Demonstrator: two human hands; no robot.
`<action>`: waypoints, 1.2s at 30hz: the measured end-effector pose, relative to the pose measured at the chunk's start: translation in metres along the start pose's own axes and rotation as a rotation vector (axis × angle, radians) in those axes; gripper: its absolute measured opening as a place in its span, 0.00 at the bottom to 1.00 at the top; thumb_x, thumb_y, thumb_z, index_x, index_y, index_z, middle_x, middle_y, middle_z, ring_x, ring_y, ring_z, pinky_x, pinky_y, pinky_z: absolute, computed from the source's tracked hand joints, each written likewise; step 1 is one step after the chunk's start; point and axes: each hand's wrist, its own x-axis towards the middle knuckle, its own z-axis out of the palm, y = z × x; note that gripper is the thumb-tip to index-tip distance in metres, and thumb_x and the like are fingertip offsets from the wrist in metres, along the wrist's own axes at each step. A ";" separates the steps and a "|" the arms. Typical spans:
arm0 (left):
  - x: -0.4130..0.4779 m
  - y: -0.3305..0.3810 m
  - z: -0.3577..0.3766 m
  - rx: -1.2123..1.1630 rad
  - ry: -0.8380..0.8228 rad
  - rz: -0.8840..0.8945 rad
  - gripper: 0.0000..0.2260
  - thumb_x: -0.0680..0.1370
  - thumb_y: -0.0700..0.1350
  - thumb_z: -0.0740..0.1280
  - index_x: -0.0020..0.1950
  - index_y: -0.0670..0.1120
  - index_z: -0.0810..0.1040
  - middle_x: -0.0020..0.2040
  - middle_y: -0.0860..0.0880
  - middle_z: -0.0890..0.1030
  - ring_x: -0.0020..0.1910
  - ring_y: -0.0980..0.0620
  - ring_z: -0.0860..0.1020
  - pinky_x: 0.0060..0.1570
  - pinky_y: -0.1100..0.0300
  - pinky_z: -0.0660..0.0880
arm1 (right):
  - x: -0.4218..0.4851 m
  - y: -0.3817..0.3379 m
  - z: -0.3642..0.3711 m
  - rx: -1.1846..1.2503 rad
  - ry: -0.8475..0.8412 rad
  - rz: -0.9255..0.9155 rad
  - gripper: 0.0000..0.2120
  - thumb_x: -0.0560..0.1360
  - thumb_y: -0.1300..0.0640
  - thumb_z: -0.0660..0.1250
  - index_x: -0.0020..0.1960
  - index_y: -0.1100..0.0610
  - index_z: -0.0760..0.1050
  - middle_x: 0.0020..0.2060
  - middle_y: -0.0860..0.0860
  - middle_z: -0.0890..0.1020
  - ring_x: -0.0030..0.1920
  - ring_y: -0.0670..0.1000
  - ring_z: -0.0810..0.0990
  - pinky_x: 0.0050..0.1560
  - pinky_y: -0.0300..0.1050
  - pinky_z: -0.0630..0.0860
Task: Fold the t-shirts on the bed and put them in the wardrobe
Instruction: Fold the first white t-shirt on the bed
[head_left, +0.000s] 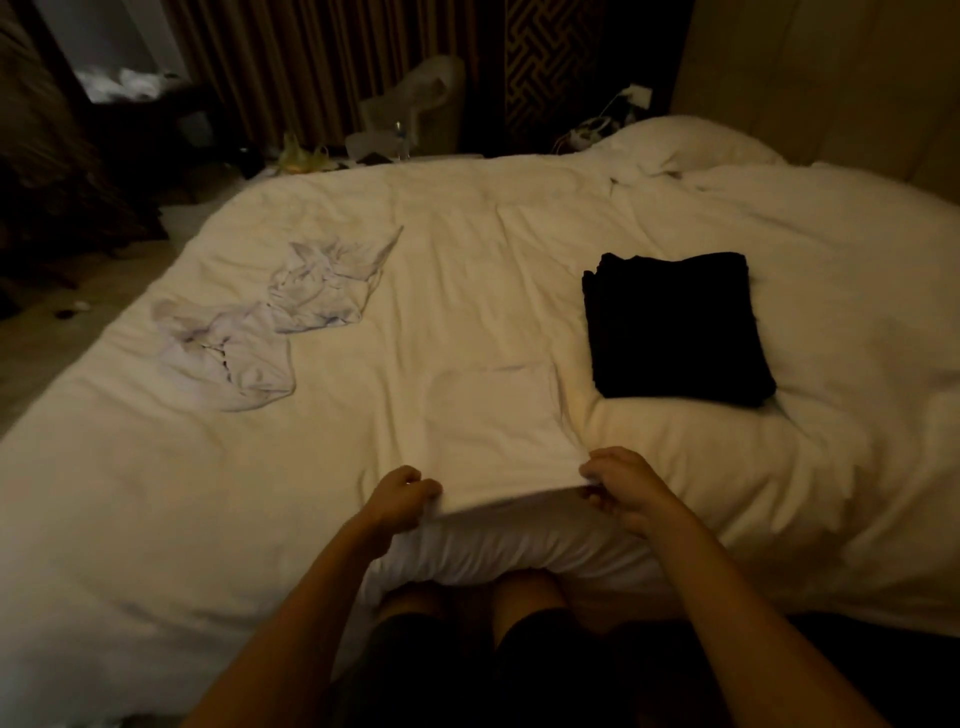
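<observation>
My left hand and right hand each pinch a near corner of the white t-shirt, which lies flat on the bed just ahead of me. Right of it, a little farther off, sits a folded black garment. Crumpled white t-shirts lie to the far left.

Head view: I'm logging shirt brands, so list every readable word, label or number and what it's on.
None readable.
Crumpled white t-shirts: faint dark marks, too blurred to read.
Folded black garment stack: no text shows.
Flat white t-shirt held by left hand and right hand: blank.
</observation>
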 end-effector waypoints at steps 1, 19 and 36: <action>-0.007 0.002 -0.002 -0.051 -0.011 -0.009 0.05 0.77 0.39 0.68 0.45 0.40 0.72 0.41 0.42 0.72 0.37 0.46 0.74 0.35 0.55 0.76 | -0.005 0.000 -0.003 -0.030 -0.004 -0.032 0.09 0.77 0.68 0.64 0.54 0.57 0.73 0.44 0.59 0.78 0.35 0.54 0.78 0.32 0.44 0.71; -0.072 0.136 -0.056 -0.236 0.109 0.673 0.07 0.79 0.43 0.70 0.54 0.45 0.85 0.45 0.47 0.85 0.39 0.55 0.81 0.34 0.65 0.75 | -0.073 -0.128 -0.041 -0.235 0.009 -0.779 0.10 0.77 0.62 0.71 0.56 0.52 0.81 0.54 0.52 0.83 0.53 0.49 0.83 0.52 0.46 0.82; 0.104 0.164 0.003 -0.141 0.050 0.452 0.11 0.74 0.44 0.76 0.55 0.50 0.84 0.53 0.52 0.83 0.52 0.55 0.80 0.48 0.63 0.76 | 0.118 -0.128 -0.035 -0.423 0.139 -0.650 0.11 0.75 0.61 0.72 0.55 0.49 0.81 0.48 0.45 0.82 0.49 0.47 0.81 0.50 0.45 0.80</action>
